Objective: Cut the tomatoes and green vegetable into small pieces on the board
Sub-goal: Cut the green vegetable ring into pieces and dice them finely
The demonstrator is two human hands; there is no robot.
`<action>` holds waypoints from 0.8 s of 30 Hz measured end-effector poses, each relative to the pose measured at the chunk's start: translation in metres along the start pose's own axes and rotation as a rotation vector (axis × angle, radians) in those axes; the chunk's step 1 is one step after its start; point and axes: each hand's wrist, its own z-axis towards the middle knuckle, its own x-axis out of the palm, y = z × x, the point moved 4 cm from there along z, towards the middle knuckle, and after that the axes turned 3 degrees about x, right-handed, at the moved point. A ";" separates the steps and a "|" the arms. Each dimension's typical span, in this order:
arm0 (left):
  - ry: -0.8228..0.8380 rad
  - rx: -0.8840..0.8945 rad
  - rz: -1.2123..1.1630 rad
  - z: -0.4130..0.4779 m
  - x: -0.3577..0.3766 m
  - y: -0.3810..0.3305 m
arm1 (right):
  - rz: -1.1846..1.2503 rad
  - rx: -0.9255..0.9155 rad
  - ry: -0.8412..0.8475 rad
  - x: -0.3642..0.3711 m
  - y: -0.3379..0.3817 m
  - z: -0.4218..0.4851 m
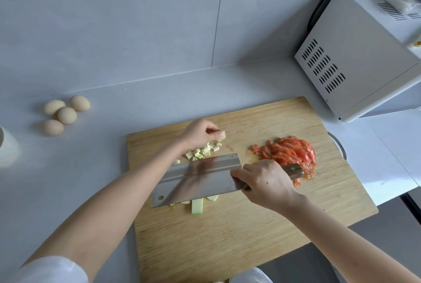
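Red tomato strips (293, 153) heaped right, pale green cubes (200, 151) left, on wooden board (227, 237).

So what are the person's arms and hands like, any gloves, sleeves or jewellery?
Both are bare: the left hand and the right hand wear no gloves, and no ring, watch or bracelet shows. The forearms are uncovered too. A white sleeve ends near the left elbow. The right arm leaves the picture before any sleeve appears.

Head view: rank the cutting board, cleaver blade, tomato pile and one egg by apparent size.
1. cutting board
2. cleaver blade, though it may sit nearer the camera than the pile
3. tomato pile
4. egg
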 end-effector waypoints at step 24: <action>-0.564 -0.446 -0.036 -0.116 0.005 0.074 | 0.458 0.611 0.331 0.030 -0.004 -0.035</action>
